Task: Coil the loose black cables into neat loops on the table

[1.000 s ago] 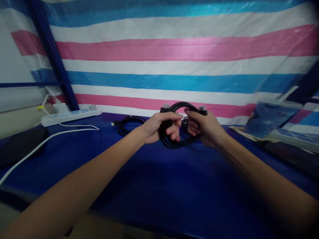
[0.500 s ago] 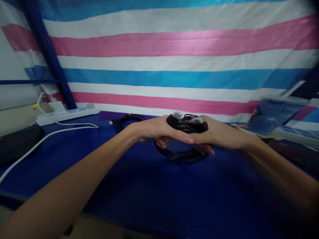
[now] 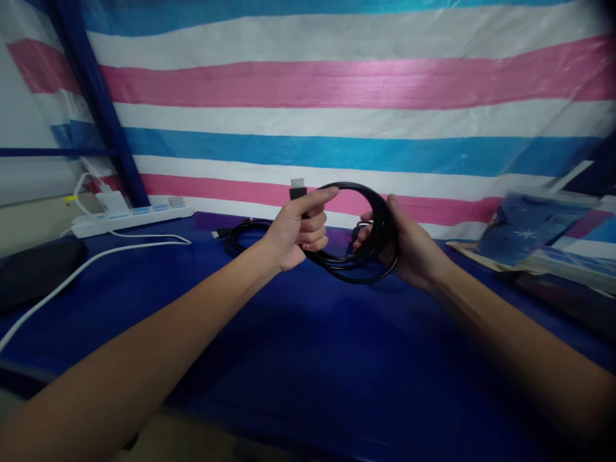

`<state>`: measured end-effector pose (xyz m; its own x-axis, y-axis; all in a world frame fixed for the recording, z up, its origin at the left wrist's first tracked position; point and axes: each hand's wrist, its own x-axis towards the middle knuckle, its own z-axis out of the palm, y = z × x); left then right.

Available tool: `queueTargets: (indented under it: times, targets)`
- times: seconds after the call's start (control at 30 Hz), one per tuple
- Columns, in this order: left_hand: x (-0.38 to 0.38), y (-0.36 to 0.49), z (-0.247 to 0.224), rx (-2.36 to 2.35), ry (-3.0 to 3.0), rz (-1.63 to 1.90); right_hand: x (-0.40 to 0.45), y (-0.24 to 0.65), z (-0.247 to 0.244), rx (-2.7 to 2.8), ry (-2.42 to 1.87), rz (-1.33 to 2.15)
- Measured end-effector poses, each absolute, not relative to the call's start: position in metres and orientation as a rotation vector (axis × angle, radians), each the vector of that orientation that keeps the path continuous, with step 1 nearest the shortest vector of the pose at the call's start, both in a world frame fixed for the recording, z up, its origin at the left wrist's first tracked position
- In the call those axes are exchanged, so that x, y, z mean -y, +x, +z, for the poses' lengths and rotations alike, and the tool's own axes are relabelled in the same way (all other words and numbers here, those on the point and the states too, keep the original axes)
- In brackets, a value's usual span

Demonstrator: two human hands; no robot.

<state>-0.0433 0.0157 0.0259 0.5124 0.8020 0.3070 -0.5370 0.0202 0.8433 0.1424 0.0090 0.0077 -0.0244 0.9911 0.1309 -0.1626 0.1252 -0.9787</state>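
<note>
Above the middle of the blue table, a coiled black cable [image 3: 381, 224] hangs between my two hands. My left hand [image 3: 302, 230] is closed around its end just below a black plug [image 3: 298, 190], whose pale metal tip points up. The left index finger reaches over the top of the loops. On the other side, my right hand [image 3: 409, 240] grips the side of the coil, with the thumb up and fingers behind the strands. Only one plug shows clearly.
Another black cable [image 3: 238, 239] lies coiled behind my left hand. A white power strip [image 3: 129, 220] with a charger and white cord stands at the far left, near a black flat item [image 3: 41, 274]. At right are a blue packet [image 3: 522, 224] and a dark flat object [image 3: 561, 298].
My hands have moved apart, and the coil has opened into a wider upright loop. Before, both plugs were together between the hands; now the left hand holds one plug end separately.
</note>
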Motion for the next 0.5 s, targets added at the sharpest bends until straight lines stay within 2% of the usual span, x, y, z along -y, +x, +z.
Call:
queueTargets:
  times: [0.13, 0.27, 0.33, 0.5]
  targets:
    - [-0.004, -0.049, 0.031, -0.183, 1.261, 0.817, -0.006, 0.137, 0.0, 1.19, -0.897, 1.323]
    - [-0.002, -0.04, 0.019, -0.321, 1.413, 0.515, 0.008, 0.125, 0.009, 1.442, -0.797, 1.377]
    - [-0.008, -0.034, 0.012, -0.379, 1.432, 0.584, 0.013, 0.121, 0.014, 1.492, -0.839, 1.394]
    - [-0.026, -0.033, 0.005, -0.599, 1.234, 1.118, 0.011, 0.123, 0.013, 1.394, -0.966, 1.248]
